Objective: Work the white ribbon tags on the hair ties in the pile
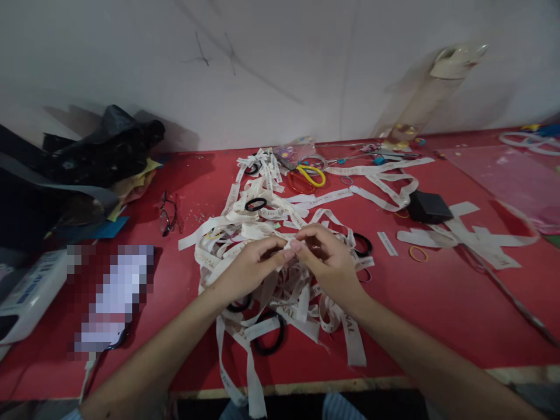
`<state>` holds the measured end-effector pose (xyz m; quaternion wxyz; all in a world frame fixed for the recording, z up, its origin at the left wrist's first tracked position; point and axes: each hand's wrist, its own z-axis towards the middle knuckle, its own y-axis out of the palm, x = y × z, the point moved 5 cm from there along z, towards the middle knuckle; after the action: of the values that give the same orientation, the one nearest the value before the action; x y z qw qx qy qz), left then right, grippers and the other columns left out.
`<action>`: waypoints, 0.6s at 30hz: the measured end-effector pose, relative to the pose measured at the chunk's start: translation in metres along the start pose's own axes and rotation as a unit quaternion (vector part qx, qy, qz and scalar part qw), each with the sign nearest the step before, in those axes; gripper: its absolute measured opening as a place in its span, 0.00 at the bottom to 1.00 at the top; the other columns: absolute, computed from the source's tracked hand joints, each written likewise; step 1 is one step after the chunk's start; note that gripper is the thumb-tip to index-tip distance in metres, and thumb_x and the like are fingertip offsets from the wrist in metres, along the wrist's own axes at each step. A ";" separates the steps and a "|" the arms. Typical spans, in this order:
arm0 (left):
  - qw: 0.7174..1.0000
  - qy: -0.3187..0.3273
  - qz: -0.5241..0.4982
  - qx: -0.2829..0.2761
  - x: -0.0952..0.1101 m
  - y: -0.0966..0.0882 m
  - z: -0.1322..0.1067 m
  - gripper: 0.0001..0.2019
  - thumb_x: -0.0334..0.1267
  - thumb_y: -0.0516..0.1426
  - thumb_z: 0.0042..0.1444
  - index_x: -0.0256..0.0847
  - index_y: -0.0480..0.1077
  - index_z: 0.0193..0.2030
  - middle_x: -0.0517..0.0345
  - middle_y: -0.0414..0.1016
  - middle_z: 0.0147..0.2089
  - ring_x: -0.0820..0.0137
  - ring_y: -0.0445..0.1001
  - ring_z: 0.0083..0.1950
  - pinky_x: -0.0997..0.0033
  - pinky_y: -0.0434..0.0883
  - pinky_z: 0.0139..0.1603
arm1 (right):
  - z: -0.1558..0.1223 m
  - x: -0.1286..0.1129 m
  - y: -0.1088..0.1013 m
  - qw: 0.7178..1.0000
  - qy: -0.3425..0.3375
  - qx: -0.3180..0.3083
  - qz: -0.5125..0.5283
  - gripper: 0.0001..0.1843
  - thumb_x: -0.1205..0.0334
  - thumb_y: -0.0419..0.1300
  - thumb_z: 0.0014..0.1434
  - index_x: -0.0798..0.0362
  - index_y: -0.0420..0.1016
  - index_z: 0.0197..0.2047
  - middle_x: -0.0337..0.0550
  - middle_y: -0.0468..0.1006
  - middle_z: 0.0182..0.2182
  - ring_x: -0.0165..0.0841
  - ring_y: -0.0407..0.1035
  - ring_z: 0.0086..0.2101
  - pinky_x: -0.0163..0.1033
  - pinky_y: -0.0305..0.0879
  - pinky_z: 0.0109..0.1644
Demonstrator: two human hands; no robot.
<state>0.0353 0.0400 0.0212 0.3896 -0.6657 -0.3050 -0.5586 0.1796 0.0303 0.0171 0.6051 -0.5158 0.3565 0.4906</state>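
My left hand point(254, 263) and my right hand point(329, 256) meet over a tangled heap of white printed ribbon point(262, 233) on the red table point(437, 303). Both hands are closed in a pinch on a strand of that ribbon, fingertips touching at the middle. Black hair ties point(269, 338) lie among the ribbon, one point(255, 204) farther back and another point(362, 244) beside my right hand. Ribbon ends hang over the table's front edge.
Scissors with yellow and red handles point(308, 175) lie at the back. A black box point(426, 206), cut ribbon pieces point(472, 238), an orange rubber band point(418, 253), eyeglasses point(168, 213), a black bag point(100, 146), a clear bottle point(431, 93) and a white device point(30, 291) surround the heap.
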 end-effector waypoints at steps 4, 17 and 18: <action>0.999 0.013 0.043 0.004 -0.002 -0.003 0.000 0.12 0.45 0.53 0.62 0.39 0.70 0.35 0.61 0.69 0.32 0.72 0.66 0.35 0.76 0.62 0.38 | 0.000 0.001 0.000 1.000 0.000 -0.001 -0.013 0.10 0.53 0.59 0.63 0.50 0.73 0.35 0.40 0.74 0.31 0.30 0.67 0.30 0.35 0.62 0.32; 0.994 0.048 0.096 0.012 0.007 -0.017 -0.002 0.11 0.44 0.56 0.61 0.42 0.76 0.41 0.56 0.78 0.42 0.67 0.73 0.44 0.73 0.65 0.47 | 0.003 0.004 -0.003 1.000 -0.001 0.017 0.002 0.11 0.52 0.61 0.61 0.50 0.75 0.33 0.38 0.73 0.26 0.28 0.65 0.24 0.34 0.60 0.27; 0.996 0.041 0.077 0.027 0.007 -0.018 -0.002 0.11 0.44 0.57 0.60 0.42 0.75 0.43 0.55 0.78 0.44 0.67 0.73 0.46 0.73 0.65 0.48 | 0.003 0.006 -0.004 1.000 0.011 0.023 0.017 0.11 0.51 0.61 0.61 0.50 0.74 0.34 0.38 0.72 0.25 0.28 0.64 0.23 0.34 0.60 0.26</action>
<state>0.0203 0.0476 0.0309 0.4614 -0.6530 -0.2521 -0.5451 0.1844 0.0345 0.0132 0.6043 -0.5016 0.3830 0.4864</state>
